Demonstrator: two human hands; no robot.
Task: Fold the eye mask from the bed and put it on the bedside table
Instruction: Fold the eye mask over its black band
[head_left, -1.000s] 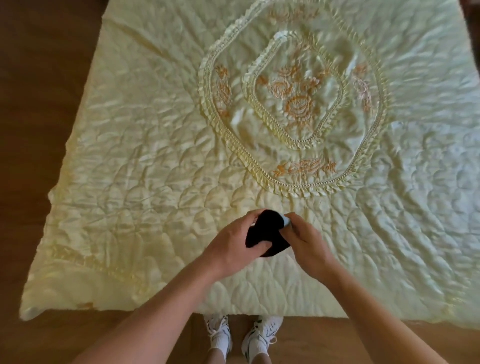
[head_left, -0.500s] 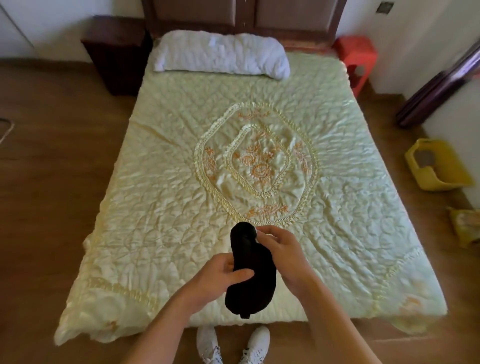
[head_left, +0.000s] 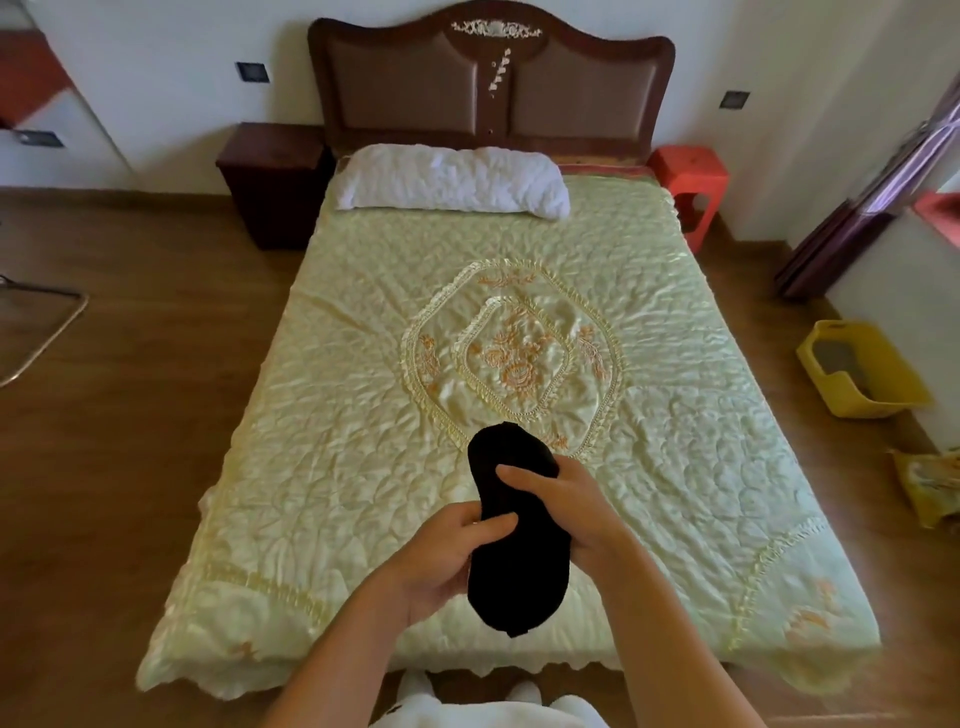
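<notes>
Bed (head_left: 363, 415) farther; eye mask (head_left: 519, 535) unfolded.

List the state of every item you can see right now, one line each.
Black fabric eye mask: held up above the bed, hanging lengthwise.
Left hand: gripping the mask's side.
Right hand: gripping the mask's other side.
Pale green quilted bedspread: spread flat, wrinkled.
White pillow: lying at the headboard.
Dark wooden bedside table: top bare.
Yellow plastic basket: on the floor, tilted.
</notes>
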